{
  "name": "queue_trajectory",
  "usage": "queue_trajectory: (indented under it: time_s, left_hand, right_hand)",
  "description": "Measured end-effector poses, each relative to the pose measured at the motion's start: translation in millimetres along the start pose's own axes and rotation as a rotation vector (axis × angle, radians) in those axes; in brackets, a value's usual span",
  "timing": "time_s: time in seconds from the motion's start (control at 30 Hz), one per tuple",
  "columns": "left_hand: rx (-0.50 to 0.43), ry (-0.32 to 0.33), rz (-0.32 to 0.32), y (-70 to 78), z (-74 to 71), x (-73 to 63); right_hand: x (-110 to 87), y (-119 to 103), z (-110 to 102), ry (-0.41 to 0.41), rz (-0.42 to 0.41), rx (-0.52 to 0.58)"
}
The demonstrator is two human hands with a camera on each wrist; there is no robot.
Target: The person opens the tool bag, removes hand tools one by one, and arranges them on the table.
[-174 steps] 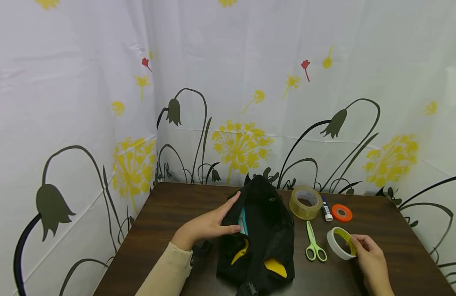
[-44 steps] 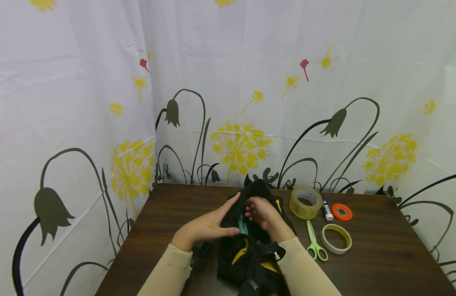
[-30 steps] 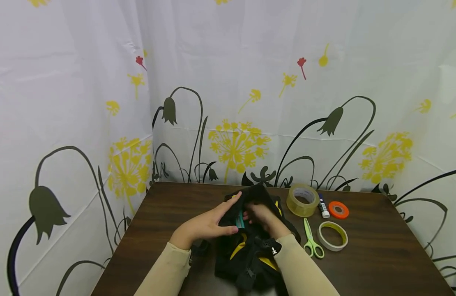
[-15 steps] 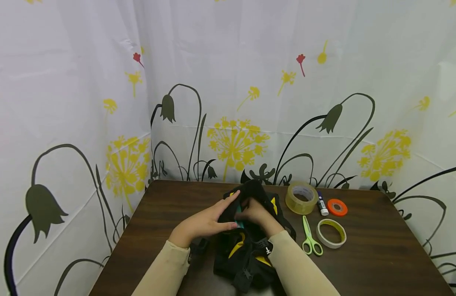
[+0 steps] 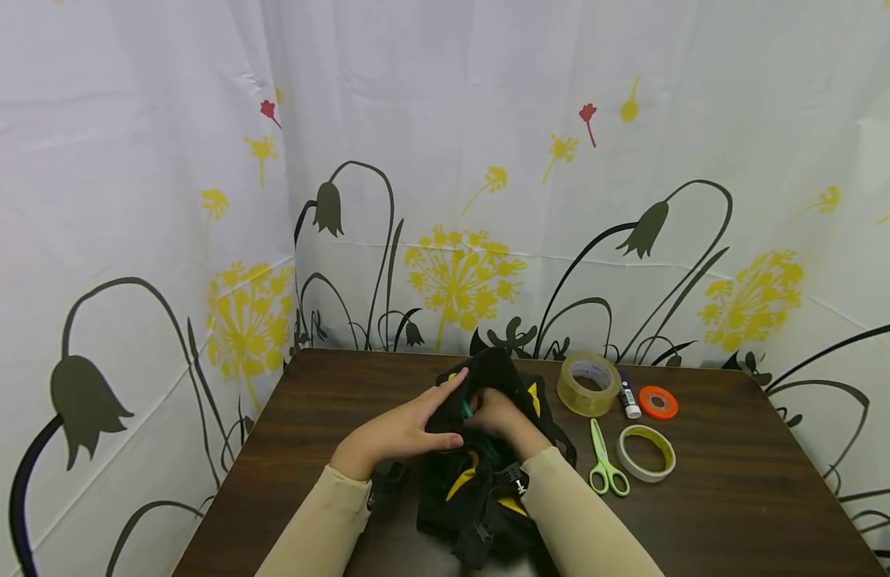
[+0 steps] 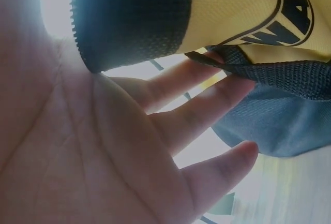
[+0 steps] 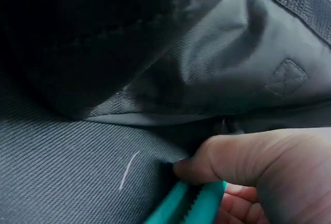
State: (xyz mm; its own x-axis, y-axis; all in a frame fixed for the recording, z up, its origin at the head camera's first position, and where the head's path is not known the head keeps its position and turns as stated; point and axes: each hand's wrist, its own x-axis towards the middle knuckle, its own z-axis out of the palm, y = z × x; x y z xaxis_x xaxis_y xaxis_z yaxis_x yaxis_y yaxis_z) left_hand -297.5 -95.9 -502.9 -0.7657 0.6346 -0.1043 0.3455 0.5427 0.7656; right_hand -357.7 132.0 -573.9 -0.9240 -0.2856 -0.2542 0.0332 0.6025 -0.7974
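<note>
A black and yellow bag (image 5: 459,513) stands with its mouth open on the table's near side. My left hand (image 5: 394,437) rests at its left rim, index finger and thumb spread wide. In the left wrist view, straight fingers (image 6: 201,110) reach beneath the bag's yellow lettered side and touch a black strap (image 6: 295,76). My right hand (image 5: 503,421) is inside the bag. In the right wrist view, its thumb and fingers pinch a teal piece with a toothed edge (image 7: 204,206); its kind is unclear and its lower part is out of frame.
Right of the bag lie green scissors (image 5: 605,465), a white-and-yellow tape roll (image 5: 636,469), a clear packing tape roll (image 5: 578,398), a glue stick (image 5: 629,401) and an orange tape roll (image 5: 657,402). A patterned curtain (image 5: 531,120) hangs behind the brown table (image 5: 762,473).
My right hand has let go of the white tape roll on the table and gone into the bag, where it now grips the teal piece. My left hand has stayed at the rim.
</note>
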Motion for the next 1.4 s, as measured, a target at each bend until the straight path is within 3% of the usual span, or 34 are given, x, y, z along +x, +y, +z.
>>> queue_trajectory:
  time_s: [0.4,0.63,0.83,1.2,1.4]
  left_hand:
    - [-0.002,-0.008,-0.011,0.8,-1.3,-1.3]
    - [-0.016,-0.013,-0.005,-1.8,-0.5,-0.4]
    - [-0.013,-0.005,-0.005,-2.4,-0.9,-0.1]
    - [-0.032,0.007,-0.022,1.0,-2.2,-2.7]
    - [-0.015,0.012,-0.001,0.7,-3.6,-2.3]
  right_hand:
    - [-1.7,3,-2,0.037,0.093,0.082]
    - [-9.2,-1,-3,0.022,0.1,0.036]
    - [-21.4,-10,-11,-0.026,0.113,0.165]
    - [-54.9,-43,-47,-0.11,0.052,0.366]
    - [-78.1,-53,-61,-0.108,0.026,0.349]
